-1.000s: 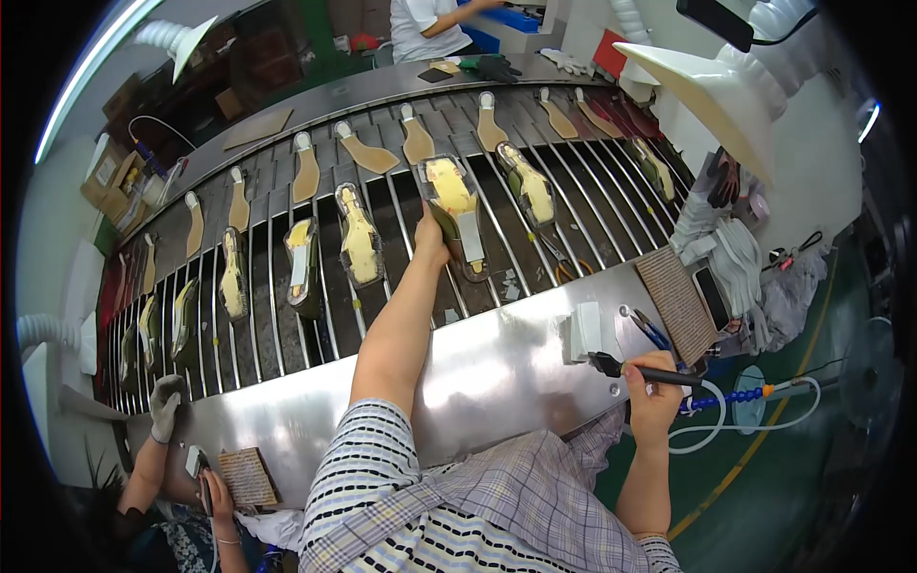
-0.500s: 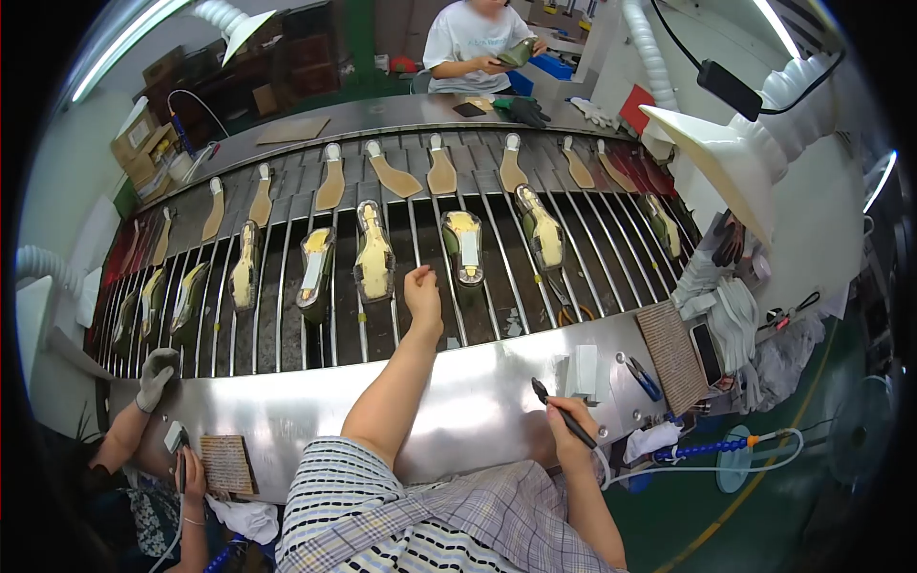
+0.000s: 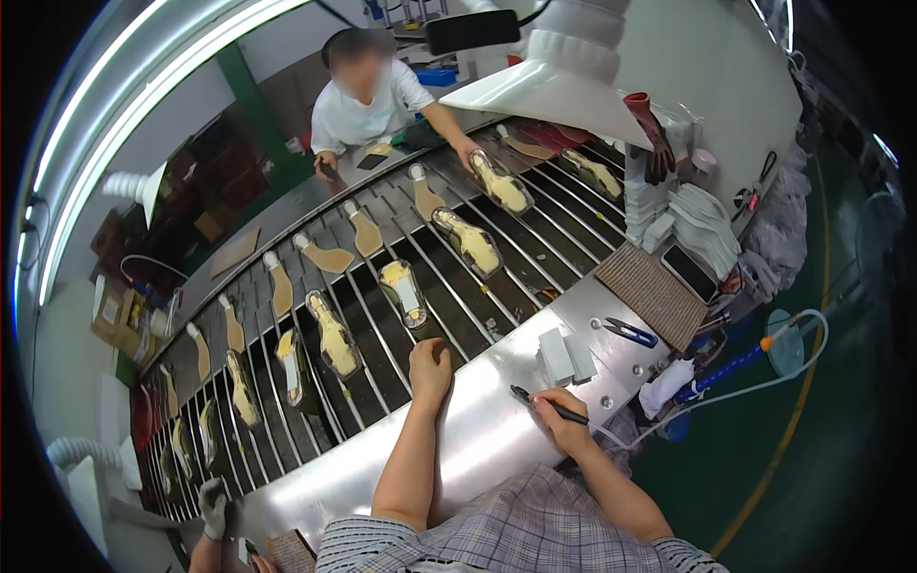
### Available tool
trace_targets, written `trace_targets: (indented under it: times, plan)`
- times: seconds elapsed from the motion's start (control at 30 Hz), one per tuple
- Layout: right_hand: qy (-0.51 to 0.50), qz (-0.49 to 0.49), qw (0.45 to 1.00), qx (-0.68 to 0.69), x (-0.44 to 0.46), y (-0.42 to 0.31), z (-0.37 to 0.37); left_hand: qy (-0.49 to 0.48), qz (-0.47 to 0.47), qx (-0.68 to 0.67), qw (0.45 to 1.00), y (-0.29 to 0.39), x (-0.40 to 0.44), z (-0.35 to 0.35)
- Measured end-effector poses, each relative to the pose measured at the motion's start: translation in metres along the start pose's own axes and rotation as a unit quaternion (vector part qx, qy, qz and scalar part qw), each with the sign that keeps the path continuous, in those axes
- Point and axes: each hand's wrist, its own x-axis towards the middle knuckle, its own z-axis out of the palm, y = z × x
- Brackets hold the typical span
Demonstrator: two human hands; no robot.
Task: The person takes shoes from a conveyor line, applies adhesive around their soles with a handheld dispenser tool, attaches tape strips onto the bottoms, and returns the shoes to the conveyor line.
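Note:
My left hand (image 3: 431,371) is loosely curled at the metal table's edge beside the conveyor rods, with no visible object in it. A black pen-like tool (image 3: 571,413) is gripped in my right hand (image 3: 562,430), its tip pointing left over the metal table (image 3: 478,420). Just beyond the left hand, a shoe upper (image 3: 402,294) lies bottom up with a white strip on its sole side. Another upturned shoe (image 3: 468,244) with a yellowish bottom rests to its right. Further left sits a similar shoe (image 3: 333,334).
White blocks (image 3: 562,357), blue-handled snips (image 3: 630,332), a corrugated brown board (image 3: 653,298) and a phone (image 3: 689,273) lie on the right. Tan soles (image 3: 363,234) line the far row. A white lamp hood (image 3: 549,81) hangs ahead. A co-worker's hand (image 3: 466,156) touches a shoe; a gloved hand (image 3: 213,506) is lower left.
My view has turned right. My left hand has drawn back from over the rods to the table edge. The person opposite now reaches to a shoe on the rods.

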Motion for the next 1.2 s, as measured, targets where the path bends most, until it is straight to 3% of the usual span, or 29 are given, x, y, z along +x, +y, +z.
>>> trace_targets:
  times: [0.23, 0.53, 0.73, 0.9, 0.93, 1.1, 1.2]
  plan:
    - [-0.012, -0.071, 0.997, -0.035, 0.002, -0.002, 0.0, -0.003, 0.002, 0.03, 1.0, -0.017, 0.006, 0.008]
    - [-0.005, -0.077, 0.997, -0.02, 0.002, 0.001, -0.001, -0.062, -0.002, 0.097, 0.993, -0.004, 0.004, 0.013]
    - [0.0, -0.064, 0.998, 0.001, 0.002, 0.001, -0.001, -0.03, -0.022, 0.021, 0.999, -0.006, 0.006, 0.006]
    - [-0.008, -0.049, 0.999, -0.006, 0.0, 0.011, 0.004, 0.081, -0.014, -0.049, 0.995, -0.017, 0.007, 0.007]
    - [-0.009, -0.053, 0.999, -0.01, 0.0, 0.015, 0.004, 0.083, 0.02, -0.034, 0.996, -0.024, 0.008, 0.008]
    - [-0.018, -0.05, 0.998, -0.036, 0.0, 0.024, 0.008, 0.067, -0.001, -0.122, 0.99, -0.029, 0.011, 0.013]
    - [-0.02, -0.096, 0.995, -0.009, 0.001, 0.024, 0.009, 0.064, 0.048, -0.099, 0.992, -0.054, 0.023, 0.018]
